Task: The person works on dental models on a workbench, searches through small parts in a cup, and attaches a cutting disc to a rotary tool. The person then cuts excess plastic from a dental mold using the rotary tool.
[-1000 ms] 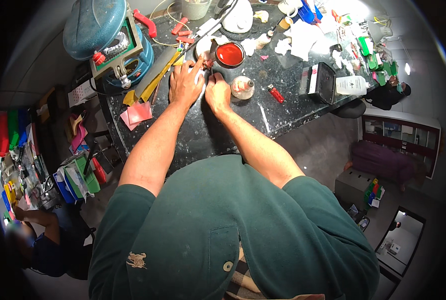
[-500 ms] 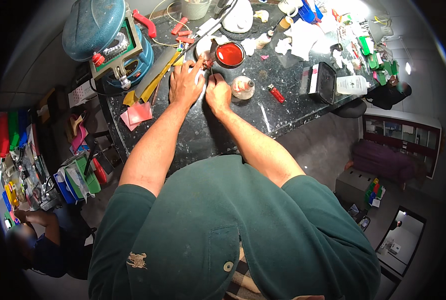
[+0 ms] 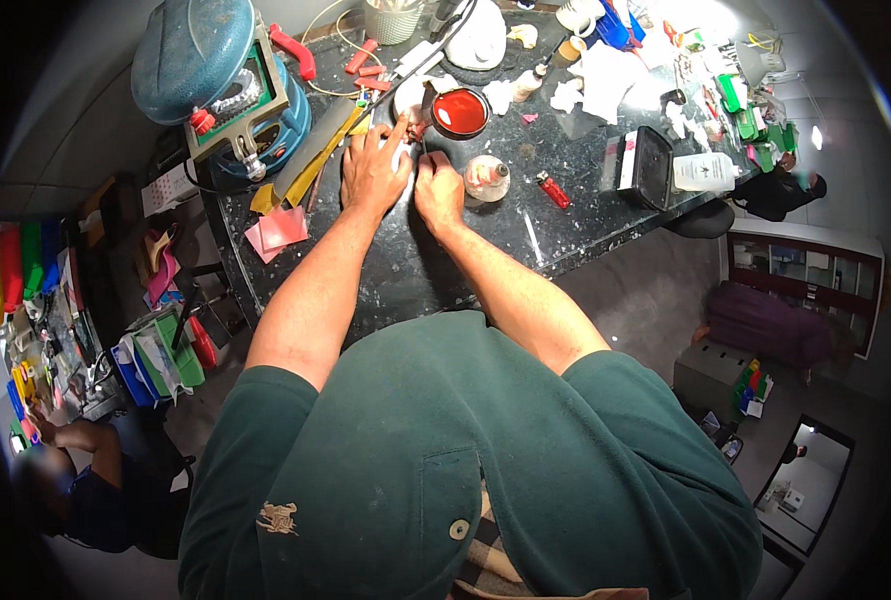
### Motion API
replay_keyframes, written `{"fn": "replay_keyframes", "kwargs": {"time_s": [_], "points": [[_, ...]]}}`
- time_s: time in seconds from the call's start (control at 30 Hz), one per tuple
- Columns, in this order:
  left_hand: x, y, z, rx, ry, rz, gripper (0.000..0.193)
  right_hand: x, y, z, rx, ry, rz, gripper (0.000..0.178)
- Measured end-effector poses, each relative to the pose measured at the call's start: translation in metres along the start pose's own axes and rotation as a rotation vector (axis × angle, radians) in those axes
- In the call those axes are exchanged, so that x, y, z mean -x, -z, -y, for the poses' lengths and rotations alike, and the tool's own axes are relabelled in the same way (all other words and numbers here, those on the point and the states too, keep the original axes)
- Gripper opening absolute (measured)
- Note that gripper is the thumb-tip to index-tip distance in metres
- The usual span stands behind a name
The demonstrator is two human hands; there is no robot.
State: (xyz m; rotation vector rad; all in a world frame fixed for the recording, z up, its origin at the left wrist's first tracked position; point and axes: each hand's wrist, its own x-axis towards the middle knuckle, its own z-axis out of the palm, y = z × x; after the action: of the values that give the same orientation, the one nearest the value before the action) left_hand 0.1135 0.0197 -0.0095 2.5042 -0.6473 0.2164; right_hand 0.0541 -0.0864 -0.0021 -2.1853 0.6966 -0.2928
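Observation:
My left hand [image 3: 374, 170] rests on the dark bench, curled over a white, plaster-like piece [image 3: 404, 163] that is mostly hidden. Its index finger points forward onto a small pinkish-red part [image 3: 415, 132] at the far end of that piece. Close beside it, my right hand [image 3: 439, 190] is closed round a thin, dark tool [image 3: 424, 146], its tip by the pinkish-red part. Just beyond the fingers sits a round dark pan of red, shiny wax [image 3: 460, 112]. A rounded glass bottle [image 3: 487, 178] with pinkish contents stands right of my right hand.
A blue machine [image 3: 194, 60] stands far left, with pink wax sheets [image 3: 278, 233] nearer me. Rightward lie a red lighter [image 3: 555, 191], an open black box [image 3: 646, 168] and a white bottle [image 3: 706, 172]. White paper [image 3: 606, 85] lies at the back. Other people sit at both sides.
The whole view has shifted slightly. Both hands stay at the same spot beside the wax pan, with only small finger movement.

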Motion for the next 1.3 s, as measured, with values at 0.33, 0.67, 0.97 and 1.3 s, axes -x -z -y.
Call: {"fn": "replay_keyframes", "kwargs": {"time_s": [0.33, 0.67, 0.97, 1.3], "points": [[0.0, 0.0, 0.0, 0.008, -0.005, -0.009, 0.061, -0.012, 0.0, 0.0, -0.003, -0.054, 0.037, 0.033], [-0.001, 0.0, 0.0, -0.015, -0.021, -0.007, 0.059, -0.012, -0.002, -0.008, -0.147, -0.075, 0.055, 0.036], [0.0, -0.003, 0.003, -0.007, -0.023, -0.038, 0.062, -0.004, 0.006, -0.002, -0.205, 0.006, 0.149, 0.033], [0.0, -0.002, 0.004, -0.001, -0.023, -0.018, 0.061, -0.002, -0.002, -0.003, -0.199, -0.108, 0.067, 0.035]]}}
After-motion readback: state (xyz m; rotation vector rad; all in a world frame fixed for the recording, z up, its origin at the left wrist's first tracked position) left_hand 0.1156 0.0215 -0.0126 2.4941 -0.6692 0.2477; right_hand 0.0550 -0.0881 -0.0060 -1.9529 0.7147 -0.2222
